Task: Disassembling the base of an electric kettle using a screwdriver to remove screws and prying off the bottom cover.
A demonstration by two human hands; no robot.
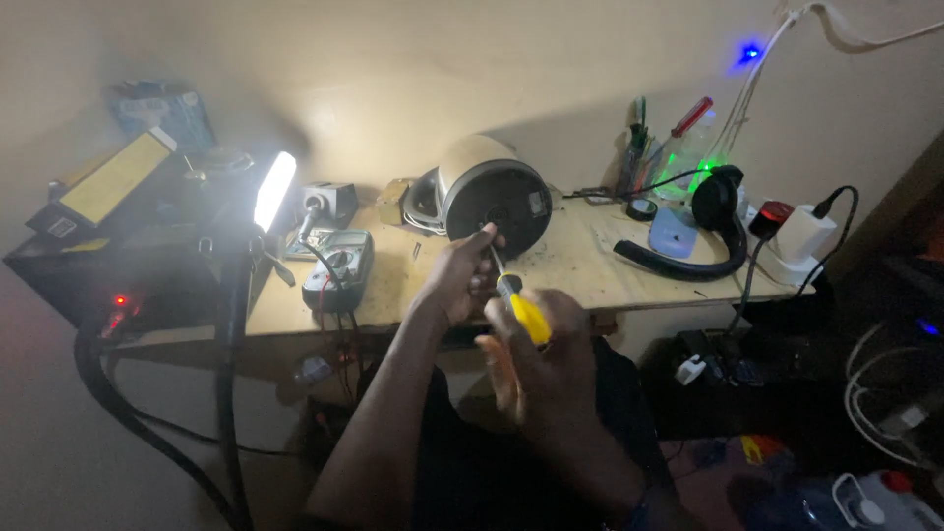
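Screwdriver held to the underside of a kettle on my tabletop.

My right hand (536, 359) has its grip wrapped tight round the yellow handle of a screwdriver (518, 305), the shaft pointing to 11 o'clock at the electric kettle (489, 192), which lies on its side on the wooden tabletop (580, 270) with its round dark base facing me. My left hand (460, 275) is at 10 o'clock of the right, its grip pinched on the shaft near the tip, just at the base's lower edge. A multimeter (339, 267) sits at 9 o'clock, beside a bright work lamp (274, 190). A black curved hose (703, 241) lies at 3 o'clock of the kettle.
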